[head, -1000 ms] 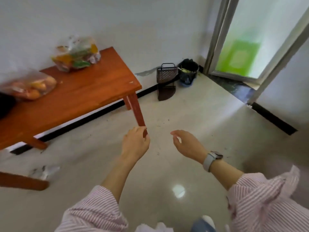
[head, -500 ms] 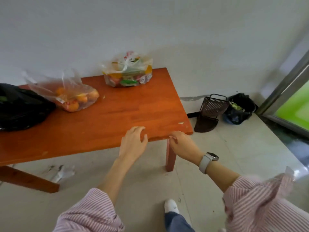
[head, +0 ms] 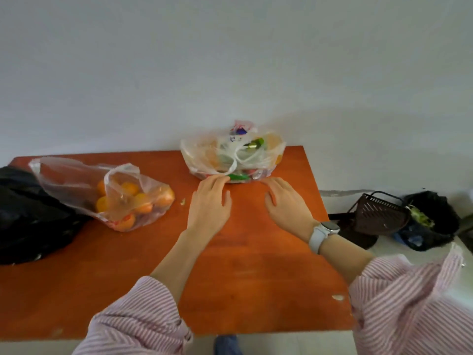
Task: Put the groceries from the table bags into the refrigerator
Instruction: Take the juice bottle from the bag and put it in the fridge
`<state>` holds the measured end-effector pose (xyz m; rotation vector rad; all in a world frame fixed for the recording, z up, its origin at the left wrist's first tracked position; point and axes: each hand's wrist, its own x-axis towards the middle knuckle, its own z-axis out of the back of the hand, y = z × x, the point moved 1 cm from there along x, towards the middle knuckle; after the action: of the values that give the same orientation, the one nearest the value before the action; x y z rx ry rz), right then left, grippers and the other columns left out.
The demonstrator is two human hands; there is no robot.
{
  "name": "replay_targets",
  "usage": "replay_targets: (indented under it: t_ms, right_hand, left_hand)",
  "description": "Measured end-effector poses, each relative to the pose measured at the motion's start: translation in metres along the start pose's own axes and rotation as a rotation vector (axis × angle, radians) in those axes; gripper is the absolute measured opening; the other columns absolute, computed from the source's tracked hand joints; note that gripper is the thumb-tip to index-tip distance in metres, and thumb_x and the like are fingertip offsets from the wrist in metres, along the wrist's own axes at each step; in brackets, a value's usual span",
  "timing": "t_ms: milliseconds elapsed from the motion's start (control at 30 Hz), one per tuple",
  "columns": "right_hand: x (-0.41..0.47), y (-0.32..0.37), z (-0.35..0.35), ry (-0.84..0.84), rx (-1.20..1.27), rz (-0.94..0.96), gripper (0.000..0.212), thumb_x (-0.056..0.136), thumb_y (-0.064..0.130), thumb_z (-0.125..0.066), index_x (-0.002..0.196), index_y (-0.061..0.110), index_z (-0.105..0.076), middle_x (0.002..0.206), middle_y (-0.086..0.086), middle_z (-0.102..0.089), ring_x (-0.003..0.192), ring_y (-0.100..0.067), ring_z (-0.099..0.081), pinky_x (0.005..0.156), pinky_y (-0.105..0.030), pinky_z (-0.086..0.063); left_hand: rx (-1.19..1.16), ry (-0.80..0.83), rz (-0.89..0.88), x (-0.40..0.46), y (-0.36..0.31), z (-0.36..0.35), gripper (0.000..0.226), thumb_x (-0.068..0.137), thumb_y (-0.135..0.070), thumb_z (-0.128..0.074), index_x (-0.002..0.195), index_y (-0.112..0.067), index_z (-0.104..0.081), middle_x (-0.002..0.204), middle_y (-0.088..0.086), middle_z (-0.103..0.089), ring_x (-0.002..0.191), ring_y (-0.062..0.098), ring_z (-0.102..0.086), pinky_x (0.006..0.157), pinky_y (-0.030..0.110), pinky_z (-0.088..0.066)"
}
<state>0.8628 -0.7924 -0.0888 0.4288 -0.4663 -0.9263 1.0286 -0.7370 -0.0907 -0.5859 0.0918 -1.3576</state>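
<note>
A clear plastic bag of mixed groceries (head: 231,152) stands at the back of the orange wooden table (head: 245,265), against the wall. My left hand (head: 210,203) reaches to its front edge, fingertips touching the plastic, fingers fairly straight. My right hand (head: 286,201), with a white watch on the wrist, hovers just right of the left, fingers extended toward the bag's base. A second clear bag holding oranges (head: 122,198) lies to the left. A black plastic bag (head: 28,213) sits at the table's left end. The refrigerator is out of view.
On the floor to the right of the table stand a dark slotted dustpan or basket (head: 376,216) and a black bin bag with scraps (head: 430,221). A plain grey wall runs behind the table.
I have stepped up to the table. Both hands moved from its front edge forward across the top to the mixed grocery bag.
</note>
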Motion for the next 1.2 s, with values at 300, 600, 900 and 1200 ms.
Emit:
replay_targets:
  t_ms: [300, 600, 900, 1200]
  right_hand:
    - [0.155, -0.002, -0.026, -0.056, 0.041, -0.089, 0.036, 0.094, 0.007, -0.036, 0.129, 0.007, -0.045, 0.133, -0.01, -0.048, 0.119, -0.023, -0.047, 0.095, -0.028, -0.038]
    - [0.22, -0.007, -0.068, 0.162, -0.484, 0.107, 0.034, 0.088, 0.029, -0.038, 0.099, 0.017, -0.067, 0.11, -0.005, -0.066, 0.101, -0.025, -0.062, 0.093, -0.048, -0.043]
    - [0.26, -0.015, -0.096, 0.345, -0.604, 0.251, 0.059, 0.082, 0.061, -0.034, 0.123, 0.023, -0.053, 0.12, -0.002, -0.06, 0.104, -0.026, -0.059, 0.081, -0.043, -0.046]
    - [0.263, -0.03, -0.11, 0.151, -0.555, 0.389, 0.06, 0.082, 0.061, -0.036, 0.123, 0.02, -0.048, 0.115, -0.001, -0.063, 0.1, -0.021, -0.061, 0.082, -0.036, -0.048]
  left_hand:
    - [0.142, 0.218, -0.356, 0.164, 0.058, -0.025, 0.038, 0.095, -0.026, -0.034, 0.128, -0.019, -0.052, 0.135, 0.002, -0.052, 0.131, 0.022, -0.039, 0.108, 0.04, -0.021]
    - [0.411, 0.258, 0.056, 0.188, 0.15, -0.035, 0.051, 0.087, -0.052, -0.039, 0.124, -0.019, -0.052, 0.131, 0.0, -0.047, 0.128, 0.016, -0.035, 0.111, 0.049, -0.015]
    - [0.218, 0.129, -0.291, 0.185, 0.194, -0.027, 0.023, 0.07, -0.024, -0.049, 0.091, -0.022, -0.058, 0.096, -0.003, -0.066, 0.1, 0.02, -0.06, 0.08, 0.038, -0.049]
    - [0.24, 0.075, -0.159, 0.185, 0.198, -0.026, 0.035, 0.078, -0.031, -0.039, 0.075, -0.02, -0.071, 0.1, 0.001, -0.068, 0.103, 0.023, -0.063, 0.087, 0.041, -0.045]
